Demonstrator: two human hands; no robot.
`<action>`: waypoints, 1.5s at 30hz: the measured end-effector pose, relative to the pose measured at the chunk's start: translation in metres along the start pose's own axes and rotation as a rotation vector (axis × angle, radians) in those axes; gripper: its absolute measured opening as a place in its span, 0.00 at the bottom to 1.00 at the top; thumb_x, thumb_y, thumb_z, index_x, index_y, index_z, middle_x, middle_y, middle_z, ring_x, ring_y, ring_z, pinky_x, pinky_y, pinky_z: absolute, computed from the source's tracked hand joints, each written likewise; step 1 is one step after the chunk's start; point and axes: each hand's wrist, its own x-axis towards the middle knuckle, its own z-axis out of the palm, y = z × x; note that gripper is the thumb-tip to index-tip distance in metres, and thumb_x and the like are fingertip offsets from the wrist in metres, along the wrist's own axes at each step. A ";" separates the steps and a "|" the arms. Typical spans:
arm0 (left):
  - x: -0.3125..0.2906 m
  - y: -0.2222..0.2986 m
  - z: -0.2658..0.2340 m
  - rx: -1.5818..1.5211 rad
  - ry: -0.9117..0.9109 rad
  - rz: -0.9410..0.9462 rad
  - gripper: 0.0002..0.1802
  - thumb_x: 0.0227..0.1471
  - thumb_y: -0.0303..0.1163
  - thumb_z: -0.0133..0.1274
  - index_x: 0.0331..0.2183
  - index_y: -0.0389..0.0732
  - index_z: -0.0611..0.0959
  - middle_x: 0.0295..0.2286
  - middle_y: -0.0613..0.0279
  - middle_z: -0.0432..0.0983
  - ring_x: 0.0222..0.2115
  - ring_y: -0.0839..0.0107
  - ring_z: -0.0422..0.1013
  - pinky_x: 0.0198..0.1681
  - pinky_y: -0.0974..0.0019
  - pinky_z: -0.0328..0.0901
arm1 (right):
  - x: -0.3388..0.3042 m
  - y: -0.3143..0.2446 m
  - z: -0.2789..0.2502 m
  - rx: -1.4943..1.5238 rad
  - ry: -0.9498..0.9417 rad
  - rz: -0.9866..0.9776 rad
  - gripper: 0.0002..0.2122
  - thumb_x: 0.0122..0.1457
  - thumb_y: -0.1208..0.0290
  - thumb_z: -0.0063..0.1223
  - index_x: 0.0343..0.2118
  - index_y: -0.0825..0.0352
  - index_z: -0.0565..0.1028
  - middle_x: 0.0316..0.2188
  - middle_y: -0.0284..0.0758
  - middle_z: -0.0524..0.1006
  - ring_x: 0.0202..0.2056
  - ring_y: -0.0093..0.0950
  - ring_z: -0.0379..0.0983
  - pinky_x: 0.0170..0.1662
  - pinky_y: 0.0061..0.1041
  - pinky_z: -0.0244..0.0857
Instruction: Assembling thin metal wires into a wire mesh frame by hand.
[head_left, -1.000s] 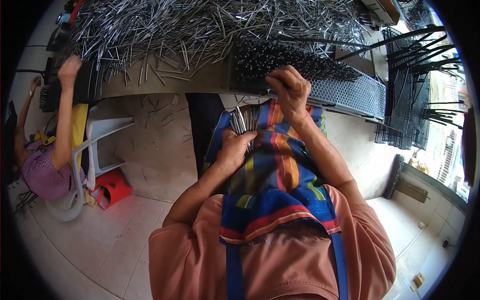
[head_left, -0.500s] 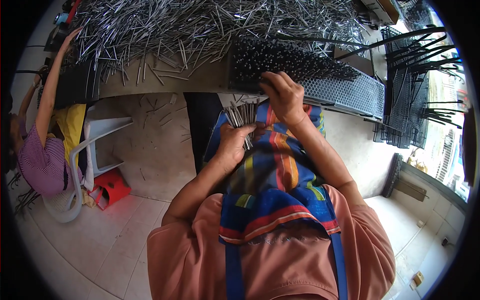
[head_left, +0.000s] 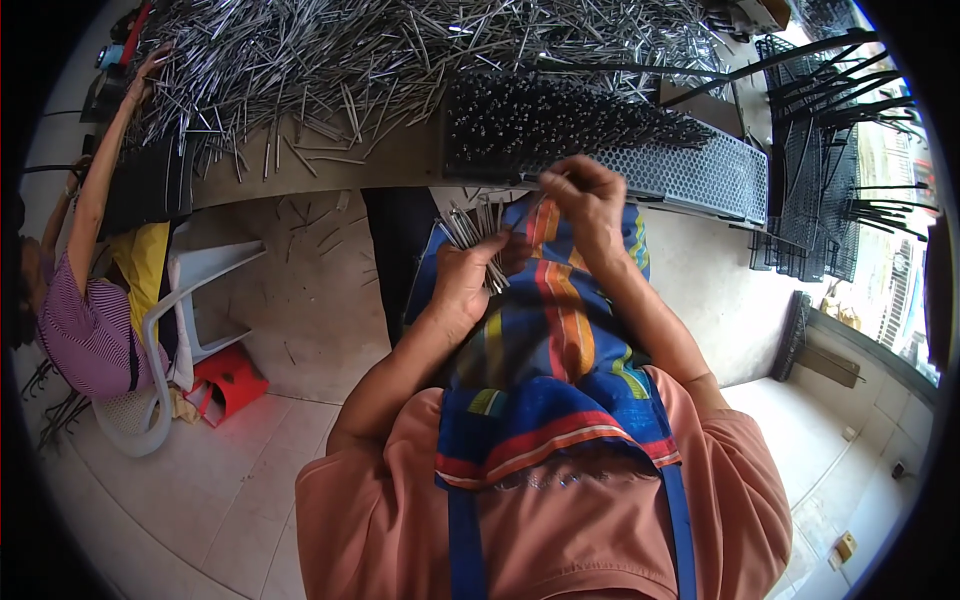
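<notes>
My left hand is closed around a bunch of thin metal rods, which fan out above the fingers and poke out below them. Just in front of the perforated metal rack, my right hand is raised with thumb and fingers pinched together. A faint, blurred sliver shows by its fingertips, and I cannot make out what it is. Many dark rods stand packed upright in the holes over the rack's left and back part. Bare holes show along its front right.
A big heap of loose metal rods covers the table. Black wire racks with long hooked bars stand at right. At left, a person in a striped top reaches toward the heap beside a white plastic chair; a red box sits below.
My right hand has drawn back slightly from the upright rods, to the right and toward me. My left hand has shifted a little, still holding the rods. The view has moved slightly.
</notes>
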 end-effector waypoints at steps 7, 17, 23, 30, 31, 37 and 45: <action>0.006 -0.009 -0.006 0.118 0.006 -0.004 0.09 0.54 0.24 0.54 0.39 0.35 0.80 0.31 0.50 0.81 0.29 0.62 0.79 0.30 0.62 0.75 | 0.025 -0.010 0.004 -0.250 0.196 -0.623 0.04 0.49 0.86 0.60 0.27 0.71 0.77 0.25 0.29 0.75 0.26 0.14 0.68 0.30 0.14 0.61; 0.002 -0.013 -0.003 0.068 0.000 0.031 0.11 0.47 0.16 0.53 0.36 0.31 0.81 0.30 0.50 0.81 0.29 0.63 0.79 0.33 0.65 0.74 | 0.027 -0.008 0.007 -0.563 0.155 -0.774 0.04 0.49 0.80 0.61 0.27 0.68 0.78 0.22 0.36 0.73 0.22 0.32 0.71 0.26 0.26 0.64; -0.005 -0.013 -0.002 0.076 -0.030 -0.001 0.12 0.49 0.18 0.53 0.39 0.34 0.79 0.29 0.52 0.81 0.29 0.64 0.79 0.31 0.66 0.73 | 0.022 -0.013 0.014 -0.786 0.144 -0.698 0.04 0.49 0.76 0.62 0.29 0.66 0.79 0.23 0.36 0.74 0.24 0.33 0.74 0.27 0.27 0.66; -0.001 0.000 0.009 0.068 0.014 0.033 0.06 0.50 0.21 0.55 0.33 0.33 0.82 0.28 0.53 0.81 0.26 0.66 0.78 0.26 0.69 0.68 | 0.030 -0.012 0.013 -0.913 0.121 -0.831 0.06 0.48 0.71 0.62 0.30 0.63 0.80 0.21 0.34 0.71 0.22 0.36 0.71 0.25 0.33 0.64; 0.000 0.003 0.010 0.038 0.007 0.027 0.06 0.49 0.20 0.55 0.33 0.32 0.82 0.27 0.53 0.81 0.25 0.66 0.78 0.26 0.69 0.68 | 0.032 -0.014 0.013 -0.932 0.105 -0.880 0.06 0.48 0.69 0.62 0.30 0.63 0.79 0.21 0.34 0.71 0.21 0.36 0.71 0.25 0.33 0.64; 0.008 0.003 0.006 0.062 0.017 0.041 0.08 0.47 0.18 0.56 0.34 0.31 0.82 0.27 0.53 0.81 0.25 0.65 0.78 0.28 0.68 0.70 | 0.036 -0.017 0.003 -1.112 -0.003 -1.026 0.07 0.48 0.68 0.61 0.31 0.62 0.79 0.20 0.31 0.69 0.20 0.33 0.70 0.24 0.32 0.63; 0.000 0.003 0.017 0.059 -0.104 0.010 0.11 0.47 0.17 0.56 0.37 0.31 0.81 0.28 0.52 0.81 0.26 0.63 0.79 0.27 0.65 0.73 | 0.000 0.005 -0.014 -0.427 -0.129 -0.106 0.06 0.48 0.76 0.63 0.27 0.71 0.77 0.18 0.27 0.73 0.21 0.18 0.69 0.23 0.22 0.61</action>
